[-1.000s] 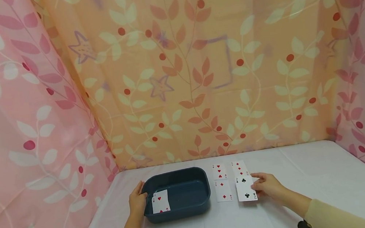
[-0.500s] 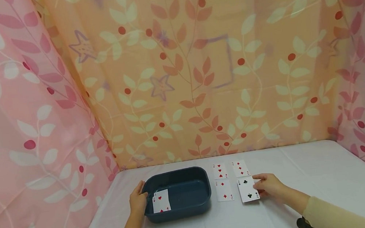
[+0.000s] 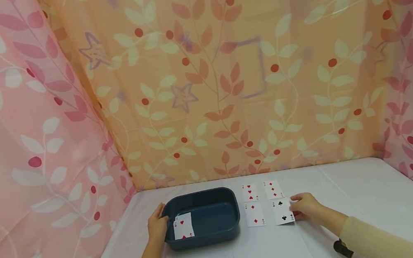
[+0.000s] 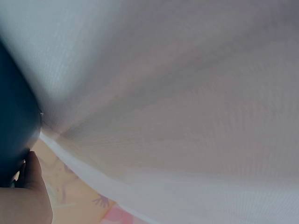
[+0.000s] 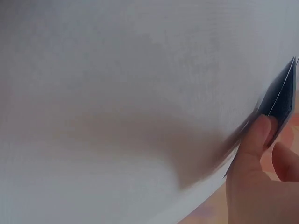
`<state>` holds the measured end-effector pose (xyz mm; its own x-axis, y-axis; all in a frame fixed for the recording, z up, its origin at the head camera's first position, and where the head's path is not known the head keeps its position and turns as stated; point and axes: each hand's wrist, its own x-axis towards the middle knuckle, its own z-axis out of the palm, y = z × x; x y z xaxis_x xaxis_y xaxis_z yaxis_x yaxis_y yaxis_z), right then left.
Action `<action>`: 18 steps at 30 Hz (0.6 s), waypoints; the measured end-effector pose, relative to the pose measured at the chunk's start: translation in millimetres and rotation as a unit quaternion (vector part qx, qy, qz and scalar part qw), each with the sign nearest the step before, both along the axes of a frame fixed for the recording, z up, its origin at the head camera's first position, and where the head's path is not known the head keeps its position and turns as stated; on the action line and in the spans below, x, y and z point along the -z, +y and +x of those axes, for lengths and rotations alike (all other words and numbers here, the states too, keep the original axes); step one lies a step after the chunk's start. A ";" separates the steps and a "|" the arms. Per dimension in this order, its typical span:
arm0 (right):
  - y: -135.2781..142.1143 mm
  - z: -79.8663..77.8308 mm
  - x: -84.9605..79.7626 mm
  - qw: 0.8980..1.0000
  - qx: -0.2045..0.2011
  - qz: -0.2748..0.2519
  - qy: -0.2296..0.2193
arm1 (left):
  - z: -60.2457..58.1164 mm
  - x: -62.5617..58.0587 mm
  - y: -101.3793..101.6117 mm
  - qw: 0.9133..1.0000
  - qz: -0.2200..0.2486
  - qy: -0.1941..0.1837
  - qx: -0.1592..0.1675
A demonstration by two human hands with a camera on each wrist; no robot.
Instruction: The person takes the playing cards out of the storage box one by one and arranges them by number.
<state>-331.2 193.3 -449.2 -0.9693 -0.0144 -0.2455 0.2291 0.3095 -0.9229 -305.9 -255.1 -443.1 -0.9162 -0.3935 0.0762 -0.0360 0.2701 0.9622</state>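
Observation:
My left hand (image 3: 157, 226) grips the left rim of a dark blue plastic tub (image 3: 234, 228), thumb at the rim. In the left wrist view, part of the hand (image 4: 30, 196) shows against the tub's side (image 4: 14, 107). Inside the tub, at its left end, lie overlapping playing cards (image 3: 183, 226), a heart card on top. My right hand (image 3: 306, 205) pinches the right edge of a two of clubs (image 3: 281, 212) face up. The right wrist view has the thumb of that hand (image 5: 254, 158) on dark, edge-on cards (image 5: 282, 95); the other fingers are mostly hidden.
Left of the two of clubs lies a two of diamonds (image 3: 255, 214). Behind these are a three of hearts (image 3: 250, 192) and a three of diamonds (image 3: 273, 189). The white-covered table (image 3: 362, 197) is bordered by patterned curtains (image 3: 217, 82) behind and at both sides.
My right hand has shifted the two of clubs slightly right, off the three of diamonds it overlapped, and it has straightened beside the two of diamonds. My left hand stays on the tub.

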 end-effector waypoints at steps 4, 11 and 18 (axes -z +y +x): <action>0.7 1.1 -3.1 1.000 0.004 0.011 -0.003 | 0.4 -0.3 -0.3 1.000 0.002 -0.002 0.000; 5.8 7.6 -9.8 0.999 0.011 0.039 0.008 | -0.1 -0.9 0.4 1.000 -0.004 -0.006 0.002; 10.5 12.8 -5.9 0.999 0.018 0.014 0.024 | -0.3 0.9 0.0 1.000 -0.002 0.004 -0.002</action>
